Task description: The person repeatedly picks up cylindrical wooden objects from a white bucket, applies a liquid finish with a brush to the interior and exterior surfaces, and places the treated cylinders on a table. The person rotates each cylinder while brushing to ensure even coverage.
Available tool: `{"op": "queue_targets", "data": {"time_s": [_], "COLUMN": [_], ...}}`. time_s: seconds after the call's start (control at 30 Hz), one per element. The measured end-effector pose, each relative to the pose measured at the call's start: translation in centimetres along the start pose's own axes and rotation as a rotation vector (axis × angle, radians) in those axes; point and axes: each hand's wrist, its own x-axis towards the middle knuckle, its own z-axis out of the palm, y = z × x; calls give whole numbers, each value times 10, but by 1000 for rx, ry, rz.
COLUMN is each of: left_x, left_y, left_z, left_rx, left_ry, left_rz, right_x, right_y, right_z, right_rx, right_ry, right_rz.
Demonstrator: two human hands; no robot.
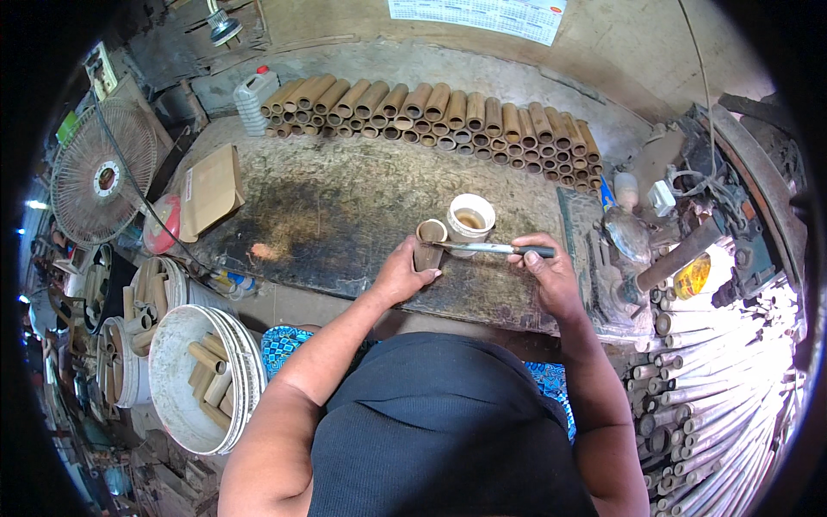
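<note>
My left hand (pixel 401 273) is closed around a short bamboo tube (pixel 428 255), tilted so its open end faces up. In my right hand (pixel 548 273) is a slim brush-like tool (pixel 484 247) with a dark handle and a pale shaft. Its tip reaches the upper part of the tube; whether it touches the rim or the wall I cannot tell. Just behind the tool stands a white cup (pixel 483 207) with brownish liquid in it. All of this is over the front part of the stained wooden workbench (pixel 336 194).
Stacked bamboo tubes (pixel 414 102) line the bench's back, beside a jug (pixel 256 102). Cardboard (pixel 209 191) and a fan (pixel 104 171) are left. White buckets (pixel 164 379) with bamboo pieces stand lower left. A vise-like metal tool (pixel 680 256) and long poles (pixel 728 409) are right.
</note>
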Motion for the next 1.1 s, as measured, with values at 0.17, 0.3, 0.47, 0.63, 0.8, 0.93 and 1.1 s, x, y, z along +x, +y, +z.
{"op": "queue_targets", "data": {"time_s": [0.17, 0.3, 0.47, 0.63, 0.8, 0.93, 1.1], "left_x": [0, 0, -1, -1, 1, 1, 0], "left_y": [1, 0, -2, -4, -6, -6, -2], "left_z": [-1, 0, 1, 2, 3, 3, 0], "left_rx": [-26, -3, -3, -8, 4, 18, 2], "left_ry": [-5, 10, 15, 9, 4, 10, -5], "left_rz": [1, 15, 42, 28, 23, 16, -8], "right_x": [-7, -3, 12, 20, 19, 17, 15], "right_y": [-4, -3, 7, 8, 2, 3, 6], "right_z": [-17, -25, -3, 11, 5, 3, -2], "right_rx": [-11, 21, 3, -54, -98, -83, -80], "right_ry": [58, 108, 149, 102, 121, 139, 133], "right_rz": [25, 9, -68, -36, -10, -3, -26]}}
